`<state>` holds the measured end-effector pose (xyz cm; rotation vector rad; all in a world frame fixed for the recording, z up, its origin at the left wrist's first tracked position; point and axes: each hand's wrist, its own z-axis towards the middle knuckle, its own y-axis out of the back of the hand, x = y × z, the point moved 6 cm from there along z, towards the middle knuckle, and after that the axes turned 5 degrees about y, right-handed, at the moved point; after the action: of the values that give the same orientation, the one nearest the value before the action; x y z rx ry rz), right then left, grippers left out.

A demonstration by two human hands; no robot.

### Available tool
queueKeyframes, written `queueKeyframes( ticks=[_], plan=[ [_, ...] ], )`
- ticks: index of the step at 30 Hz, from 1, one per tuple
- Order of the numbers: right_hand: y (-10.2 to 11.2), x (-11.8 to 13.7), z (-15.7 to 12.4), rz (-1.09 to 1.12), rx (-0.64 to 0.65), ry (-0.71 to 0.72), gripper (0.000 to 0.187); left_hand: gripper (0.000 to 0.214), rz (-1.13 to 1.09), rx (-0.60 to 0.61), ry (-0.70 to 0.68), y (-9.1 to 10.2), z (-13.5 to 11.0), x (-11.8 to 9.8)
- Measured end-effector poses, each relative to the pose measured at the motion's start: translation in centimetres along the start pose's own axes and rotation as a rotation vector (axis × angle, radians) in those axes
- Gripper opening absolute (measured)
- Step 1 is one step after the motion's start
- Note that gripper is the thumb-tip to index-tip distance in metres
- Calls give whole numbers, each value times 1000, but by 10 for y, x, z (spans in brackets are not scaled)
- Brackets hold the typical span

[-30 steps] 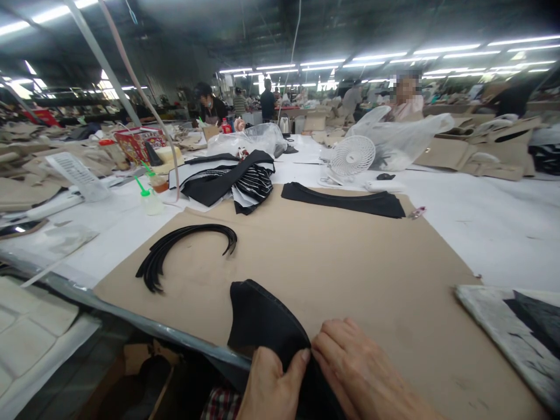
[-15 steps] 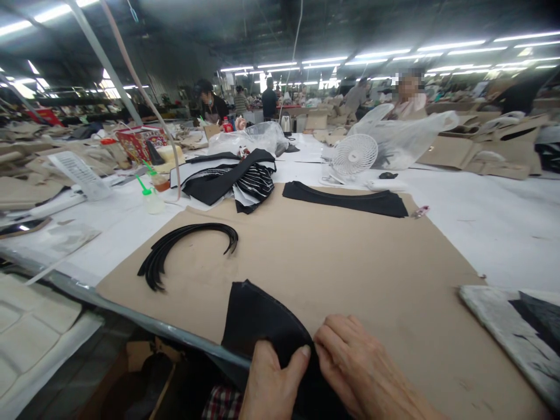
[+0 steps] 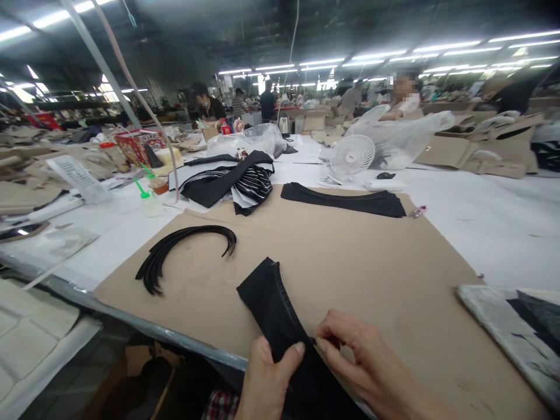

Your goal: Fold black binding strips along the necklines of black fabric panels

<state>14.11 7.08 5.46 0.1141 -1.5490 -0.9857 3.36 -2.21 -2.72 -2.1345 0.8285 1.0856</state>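
Note:
A curved black panel (image 3: 275,306), seemingly fabric or thin leather, slants up from the bottom edge over the tan sheet (image 3: 371,274). A narrow folded-looking rim runs along its right side. My left hand (image 3: 268,376) is closed on the panel, thumb pressed on top and fingers hidden beneath. At the panel's right edge, my right hand (image 3: 361,356) pinches the rim between thumb and forefinger. Farther left lies a bundle of curved black strips (image 3: 186,236). Similar black panels (image 3: 341,200) are stacked at the sheet's far side.
Black and white pieces (image 3: 231,181) lie heaped at the back. Behind the stack stand a white fan (image 3: 351,156) and a plastic bag (image 3: 405,140). Green-tipped bottles (image 3: 150,204) are at left, a pale slab (image 3: 503,326) at right. Other people work in the background.
The black panel has turned, its far end swinging up and right and now looking narrower. My right hand has shifted slightly along the edge, its fingers more arched. The left thumb still presses the panel.

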Motion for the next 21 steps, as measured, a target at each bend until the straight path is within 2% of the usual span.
queueKeyframes(
  ticks=[5,8,10,14,21],
  plan=[
    [5,-25,1,167,-95,-154,30,52,-46,53,-5,-4,2,2],
    [-10,-39,4,316,16,-236,41,52,-39,56,3,-4,1,5],
    [-21,-39,6,416,106,-241,45,52,-37,60,12,-4,1,6],
    [-26,-31,8,483,126,-217,49,52,-52,123,-15,-8,-1,2],
    [-21,-21,2,400,142,-130,45,47,100,40,-63,-1,-3,-3]
  ],
)
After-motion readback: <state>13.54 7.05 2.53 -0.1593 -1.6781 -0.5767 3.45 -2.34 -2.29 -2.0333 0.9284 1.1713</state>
